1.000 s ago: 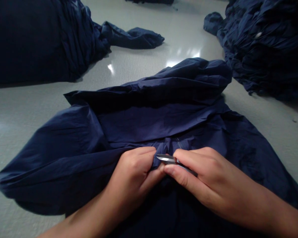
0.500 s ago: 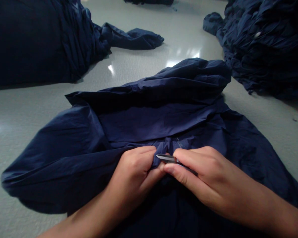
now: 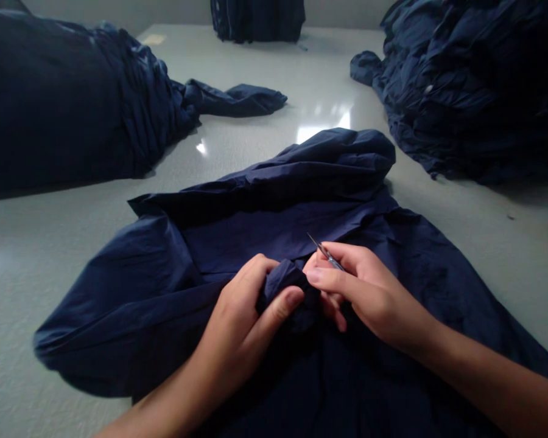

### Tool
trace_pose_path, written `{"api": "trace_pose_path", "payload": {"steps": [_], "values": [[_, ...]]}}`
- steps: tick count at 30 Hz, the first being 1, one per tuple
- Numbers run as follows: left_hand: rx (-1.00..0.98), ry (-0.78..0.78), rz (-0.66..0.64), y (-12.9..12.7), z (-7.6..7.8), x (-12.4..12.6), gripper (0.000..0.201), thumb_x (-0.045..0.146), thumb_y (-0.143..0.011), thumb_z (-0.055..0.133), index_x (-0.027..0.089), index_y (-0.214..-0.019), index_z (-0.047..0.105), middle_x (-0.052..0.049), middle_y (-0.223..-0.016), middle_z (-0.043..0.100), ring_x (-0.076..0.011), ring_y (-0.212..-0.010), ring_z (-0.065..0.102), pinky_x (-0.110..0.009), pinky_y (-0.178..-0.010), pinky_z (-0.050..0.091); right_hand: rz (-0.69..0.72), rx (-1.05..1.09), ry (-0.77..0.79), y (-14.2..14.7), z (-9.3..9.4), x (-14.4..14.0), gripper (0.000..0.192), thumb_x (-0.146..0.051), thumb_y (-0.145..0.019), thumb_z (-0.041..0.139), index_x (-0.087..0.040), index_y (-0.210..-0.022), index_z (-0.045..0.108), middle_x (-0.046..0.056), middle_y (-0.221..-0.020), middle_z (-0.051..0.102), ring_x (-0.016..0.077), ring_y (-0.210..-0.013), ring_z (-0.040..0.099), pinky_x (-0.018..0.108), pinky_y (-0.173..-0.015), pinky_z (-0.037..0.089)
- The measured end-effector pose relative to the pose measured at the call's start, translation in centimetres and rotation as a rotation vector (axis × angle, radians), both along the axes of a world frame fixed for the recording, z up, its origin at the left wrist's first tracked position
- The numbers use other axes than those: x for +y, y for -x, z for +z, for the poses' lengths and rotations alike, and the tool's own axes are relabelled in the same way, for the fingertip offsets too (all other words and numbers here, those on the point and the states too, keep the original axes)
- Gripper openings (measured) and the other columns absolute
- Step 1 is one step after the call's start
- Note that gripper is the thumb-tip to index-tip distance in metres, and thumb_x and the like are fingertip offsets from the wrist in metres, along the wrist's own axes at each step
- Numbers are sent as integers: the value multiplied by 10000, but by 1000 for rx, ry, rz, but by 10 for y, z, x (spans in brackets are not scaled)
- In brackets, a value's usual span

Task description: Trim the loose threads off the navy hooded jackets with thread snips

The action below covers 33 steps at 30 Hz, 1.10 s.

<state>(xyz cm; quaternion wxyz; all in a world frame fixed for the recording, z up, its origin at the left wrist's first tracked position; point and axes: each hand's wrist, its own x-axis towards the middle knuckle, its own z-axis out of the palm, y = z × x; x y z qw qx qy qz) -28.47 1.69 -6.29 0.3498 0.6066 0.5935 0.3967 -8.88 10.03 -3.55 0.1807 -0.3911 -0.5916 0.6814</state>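
A slim silver metal tool, a pair of tweezers or thread snips (image 3: 325, 251), sits in the person's right hand (image 3: 360, 292). Its long axis runs on a slant, with the pointed tip aimed up and to the left, away from the person, and the rear end buried between thumb and forefinger. Only the thin, tapering front part shows; it is bright along one edge and dark along the other, and whether its two blades are together cannot be told. The right hand is closed around the tool, its lower fingers curled down onto the cloth.

The left hand (image 3: 251, 310) is clamped on a bunched fold of the dark navy crinkled fabric garment (image 3: 155, 292), thumb on the near side and fingers over the top, so that a small hump of cloth stands up between them. The two hands are just beside each other, the right thumb touching that hump. The garment lies spread on the pale grey glossy table (image 3: 36, 243), directly in front of the person, its far edge rolled up into a thick ridge.

A large heap of navy cloth (image 3: 64, 103) lies at the far left, another pile of navy garments (image 3: 466, 91) at the far right, and a folded stack (image 3: 258, 18) at the far end.
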Motion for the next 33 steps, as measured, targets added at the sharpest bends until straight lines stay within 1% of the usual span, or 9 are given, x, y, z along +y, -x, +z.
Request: {"api": "trace_pose_path", "payload": {"steps": [4,9,13,19,22,25,27,30,33], "values": [[-93,51,113,1,3,1,291,507,-1073,571,223,-1068,630,29,-848,613,-142,-741,553,-240,-670,430,-2,74,-53,0,3,1,383,-299,-830,861,-209,-732,502,-68,-674,515,92,-519,508,229,-477,406],[-163,1,168,2,13,2,392,465,-1079,550,197,-793,536,36,-742,457,-127,-687,435,-238,-620,371,-101,318,15,1,-2,0,357,-255,-861,809,-221,-727,480,-50,-703,566,124,-549,561,270,-507,515],[-130,-71,186,5,33,-2,430,421,-1040,603,181,-693,520,13,-760,471,-135,-724,458,-247,-649,377,-127,421,18,0,1,0,355,-226,-857,816,-225,-747,479,-65,-662,569,131,-524,593,271,-504,539],[-165,-48,181,7,80,-27,435,473,-1028,603,182,-710,540,30,-691,459,-114,-635,426,-221,-556,362,-55,467,-53,-7,42,-13,284,-260,-919,789,-203,-797,539,-15,-748,690,158,-592,693,317,-600,633],[-26,-133,218,2,90,-58,379,443,-1052,577,186,-775,611,29,-684,519,-113,-607,479,-206,-524,395,-92,445,-92,-16,61,-37,246,-309,-934,793,-194,-855,590,48,-926,745,202,-733,759,352,-645,675],[200,-350,267,-10,78,-97,120,299,-1041,613,226,-1051,707,14,-808,694,-130,-681,652,-198,-572,493,-263,456,-134,-29,59,-70,252,-399,-940,790,-202,-925,634,84,-1101,714,245,-854,775,360,-628,679],[345,-530,265,-21,61,-122,246,162,-994,647,268,-1213,683,-20,-1038,775,-163,-887,754,-232,-751,589,-290,458,-98,-37,47,-93,282,-427,-929,796,-205,-901,623,92,-1152,688,250,-895,754,347,-638,656],[454,-659,209,-38,37,-149,432,27,-912,640,274,-1267,633,-73,-1250,751,-207,-1120,742,-312,-982,599,-272,456,-54,-42,22,-126,410,-347,-854,864,-207,-752,492,82,-1139,682,230,-957,690,334,-771,608],[382,-627,159,-52,26,-163,373,174,-903,670,242,-1265,609,-116,-1251,729,-261,-1171,714,-385,-1017,596,-311,516,-42,-40,1,-150,527,-287,-818,869,-213,-702,360,64,-1099,661,193,-890,624,317,-784,549]]}}
